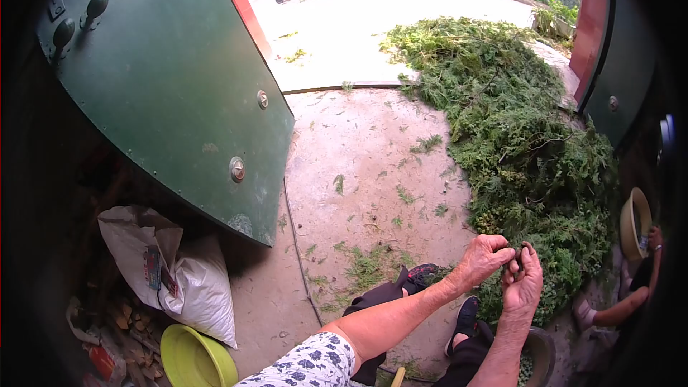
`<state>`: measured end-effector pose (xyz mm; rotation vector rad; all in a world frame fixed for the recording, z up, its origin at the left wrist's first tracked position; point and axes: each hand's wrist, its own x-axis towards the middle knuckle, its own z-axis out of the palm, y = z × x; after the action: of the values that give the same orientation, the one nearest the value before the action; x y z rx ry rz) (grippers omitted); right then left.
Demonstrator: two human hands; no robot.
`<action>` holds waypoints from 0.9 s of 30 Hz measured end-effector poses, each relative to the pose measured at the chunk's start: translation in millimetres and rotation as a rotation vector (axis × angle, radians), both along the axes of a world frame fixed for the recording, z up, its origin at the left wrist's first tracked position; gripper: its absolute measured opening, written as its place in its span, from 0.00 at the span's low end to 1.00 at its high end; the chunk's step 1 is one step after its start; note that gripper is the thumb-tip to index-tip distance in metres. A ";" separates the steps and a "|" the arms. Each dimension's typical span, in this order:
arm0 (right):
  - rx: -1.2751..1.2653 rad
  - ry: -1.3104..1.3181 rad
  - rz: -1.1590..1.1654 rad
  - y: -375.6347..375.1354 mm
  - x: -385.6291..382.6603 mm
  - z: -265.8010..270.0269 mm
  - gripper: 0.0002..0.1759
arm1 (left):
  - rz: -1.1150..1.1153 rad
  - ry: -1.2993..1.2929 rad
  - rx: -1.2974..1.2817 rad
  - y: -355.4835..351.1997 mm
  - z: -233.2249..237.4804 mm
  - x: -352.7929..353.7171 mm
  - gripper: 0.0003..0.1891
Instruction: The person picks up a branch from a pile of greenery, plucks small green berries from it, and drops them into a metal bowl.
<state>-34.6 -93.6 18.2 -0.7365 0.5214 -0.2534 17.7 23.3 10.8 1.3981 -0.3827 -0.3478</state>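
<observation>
My left hand (486,261) and my right hand (523,279) meet at the fingertips above the near edge of a large heap of cut green branches (530,165). Both hands have their fingers closed around something small and dark between them, too small to make out. Below my right forearm, a dark bowl (542,355) with small green bits in it is partly hidden. My shoes, one of them a dark shoe (467,315), rest on the concrete floor (358,208).
Green metal door (172,93) at the left; white sack (204,287) and yellow-green basin (197,358) below it. Dark cable (295,244) on the floor among green scraps. Another person's hand (655,238) beside a tan basin (635,223) at the right.
</observation>
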 end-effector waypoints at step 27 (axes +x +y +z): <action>0.061 0.002 -0.053 -10.2 -2.1 -2.8 0.09 | 0.086 -0.051 0.076 -8.3 -18.4 6.8 0.13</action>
<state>-36.7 -103.8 15.3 -0.6647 0.5488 -0.2851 24.5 15.0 -7.5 1.4954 -0.3529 -0.2584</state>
